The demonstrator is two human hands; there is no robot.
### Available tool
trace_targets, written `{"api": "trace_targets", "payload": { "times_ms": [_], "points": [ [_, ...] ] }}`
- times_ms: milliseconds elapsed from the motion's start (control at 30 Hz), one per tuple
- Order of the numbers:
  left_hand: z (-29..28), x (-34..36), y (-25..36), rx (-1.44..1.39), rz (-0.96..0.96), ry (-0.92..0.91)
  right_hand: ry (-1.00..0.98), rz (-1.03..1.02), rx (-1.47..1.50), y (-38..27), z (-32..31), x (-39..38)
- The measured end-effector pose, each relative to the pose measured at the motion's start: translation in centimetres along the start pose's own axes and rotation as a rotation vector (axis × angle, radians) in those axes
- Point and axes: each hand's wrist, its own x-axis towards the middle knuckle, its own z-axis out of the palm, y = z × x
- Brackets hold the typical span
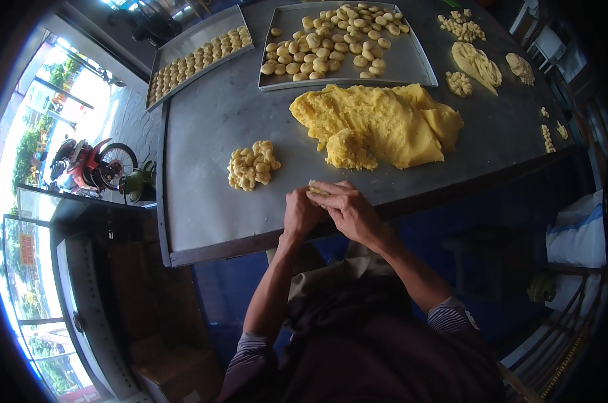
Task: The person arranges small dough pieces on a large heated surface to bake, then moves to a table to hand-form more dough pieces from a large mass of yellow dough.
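My left hand [302, 213] and my right hand [349, 208] meet just above the table's near edge, fingers closed together. Between them shows a small piece of yellow dough [317, 191], mostly hidden by the fingers. A large lump of yellow dough [398, 124] lies just beyond my hands. To the left of it sits a heap of small pale dough pieces [253, 166]. At the back, a metal tray [414, 64] bears many round dough balls [317, 57], loosely spread.
A second tray [206, 33] at the far left holds rows of dough pieces. Several smaller dough heaps, among them a pale lump [476, 66], lie on the table [203, 221] at the right. Beyond the opening at left stands a red motorcycle [82, 164].
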Motion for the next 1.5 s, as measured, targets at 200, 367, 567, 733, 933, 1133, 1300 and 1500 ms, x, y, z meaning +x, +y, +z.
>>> {"api": "trace_targets", "payload": {
  "times_ms": [200, 367, 567, 733, 933, 1133, 1300, 1500],
  "points": [
    [1.1, -1.2, -0.5, 0.041, -0.015, 0.108, -0.024, 0.149, -0.103, -0.9, 1.5, -0.1],
    [0.4, -1.5, 0.0, -0.19, 0.047, 0.077, 0.009, 0.055, -0.244, -2.1, 2.4, -0.1],
    [0.1, -1.4, -0.6, -0.199, 0.145, -0.061, -0.307, 0.477, 0.288, 4.2, 0.2, 2.4],
    [0.7, -1.5, -0.9, -0.128, 0.212, 0.041, -0.228, 0.278, 0.052, 3.5, 0.7, 3.1],
    [-0.3, -0.5, -0.4, -0.478, -0.08, 0.025, 0.033, 0.059, -0.389, 4.7, -1.8, 5.5],
    [-1.8, -0.4, -2.6, -1.205, -0.134, -0.098, 0.13, -0.002, -0.488, 6.7, -2.2, 2.6],
    [-1.9, -1.1, -2.0, -0.744, -0.127, -0.131, 0.074, 0.112, -0.454, 7.6, -3.5, -0.9],
    [-1.2, -0.4, -1.2, 0.206, 0.452, 0.099, 0.079, 0.158, -0.391, 6.8, -3.6, -2.1]
  ]
}}
